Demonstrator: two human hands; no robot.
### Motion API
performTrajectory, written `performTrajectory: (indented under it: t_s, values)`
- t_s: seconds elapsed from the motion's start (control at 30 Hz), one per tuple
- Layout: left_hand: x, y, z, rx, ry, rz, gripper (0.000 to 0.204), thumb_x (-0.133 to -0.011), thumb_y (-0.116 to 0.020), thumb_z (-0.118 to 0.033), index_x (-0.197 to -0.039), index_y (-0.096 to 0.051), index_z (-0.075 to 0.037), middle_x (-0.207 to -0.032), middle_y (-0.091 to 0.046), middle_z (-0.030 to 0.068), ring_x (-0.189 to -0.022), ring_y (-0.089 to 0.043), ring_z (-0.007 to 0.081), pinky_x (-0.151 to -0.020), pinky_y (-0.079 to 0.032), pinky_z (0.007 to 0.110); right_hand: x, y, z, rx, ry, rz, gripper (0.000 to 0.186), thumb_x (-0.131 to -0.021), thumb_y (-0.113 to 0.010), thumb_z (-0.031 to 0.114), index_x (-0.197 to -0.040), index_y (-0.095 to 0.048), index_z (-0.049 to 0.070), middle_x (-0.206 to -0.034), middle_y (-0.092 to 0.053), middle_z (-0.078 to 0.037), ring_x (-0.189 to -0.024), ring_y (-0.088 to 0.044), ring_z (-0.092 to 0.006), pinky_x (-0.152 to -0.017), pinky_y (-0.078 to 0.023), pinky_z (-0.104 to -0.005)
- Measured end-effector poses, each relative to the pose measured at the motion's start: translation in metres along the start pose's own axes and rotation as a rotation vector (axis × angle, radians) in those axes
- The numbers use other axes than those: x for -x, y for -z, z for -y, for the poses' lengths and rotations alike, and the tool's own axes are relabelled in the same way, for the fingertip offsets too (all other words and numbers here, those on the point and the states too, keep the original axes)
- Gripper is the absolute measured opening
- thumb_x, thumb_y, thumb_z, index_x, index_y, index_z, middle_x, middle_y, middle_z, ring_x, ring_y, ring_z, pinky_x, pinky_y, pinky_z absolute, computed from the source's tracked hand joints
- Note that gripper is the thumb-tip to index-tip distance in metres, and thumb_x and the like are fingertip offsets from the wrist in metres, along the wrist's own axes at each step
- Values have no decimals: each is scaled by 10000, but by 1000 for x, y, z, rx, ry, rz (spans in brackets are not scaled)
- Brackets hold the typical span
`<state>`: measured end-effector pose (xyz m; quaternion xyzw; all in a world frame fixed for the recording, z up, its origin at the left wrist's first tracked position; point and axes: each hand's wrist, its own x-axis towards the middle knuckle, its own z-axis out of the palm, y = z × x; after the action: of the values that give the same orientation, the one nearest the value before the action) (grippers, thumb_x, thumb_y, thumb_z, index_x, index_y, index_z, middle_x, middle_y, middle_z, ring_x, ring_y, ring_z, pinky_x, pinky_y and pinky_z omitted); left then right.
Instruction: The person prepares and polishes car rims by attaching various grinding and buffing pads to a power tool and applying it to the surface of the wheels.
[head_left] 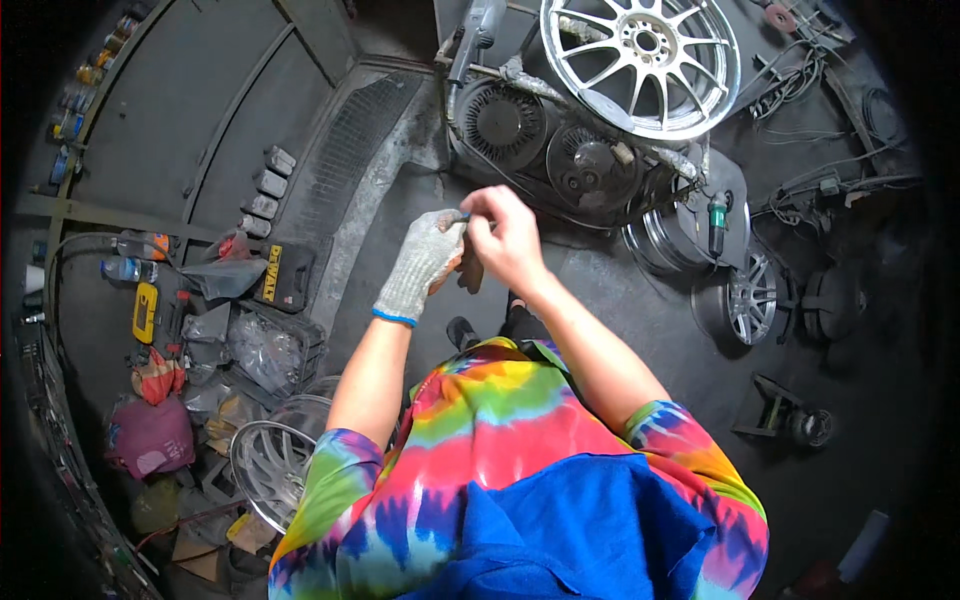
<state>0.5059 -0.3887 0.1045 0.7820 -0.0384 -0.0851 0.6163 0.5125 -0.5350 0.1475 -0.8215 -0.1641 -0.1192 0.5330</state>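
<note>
My left hand wears a grey knit glove with a blue cuff. Its fingers are curled, meeting my bare right hand at chest height. The right thumb and fingers are closed on a small dark piece at the left fingertips, too hidden to name. A limp brownish glove-like item hangs beneath the joined hands, partly covered by them; which hand grips it is unclear. Beyond them stands a machine with round dark discs and a silver multi-spoke wheel on top.
Wheels and a green-bodied power tool are at right, with hoses and cables above. At left are a metal cabinet, tool cases, bags, a crate of plastic-wrapped items and another wheel.
</note>
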Motion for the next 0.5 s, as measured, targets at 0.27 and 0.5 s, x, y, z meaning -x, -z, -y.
performTrajectory:
  t_s: [0.27,0.5]
  values:
    - [18,-40,-9,-251,-351,-293,161,-858,-594,-119,-751,-543,-11,-683,-515,159,-637,-535,314,-590,-424,398,39,0,-87,547,-190,913,240,-820,-503,140,-1011,-615,48,-882,-655,-241,-852,-642,-406,-766,-511,-471]
    - [24,-62,-5,-645,-53,38,205,-849,-567,-244,-834,-600,-42,-802,-630,199,-776,-614,397,-675,-483,489,9,-22,-113,-850,-916,44,373,-971,-483,441,-1016,-629,101,-707,-591,-1,-576,-544,-149,-529,-420,-292]
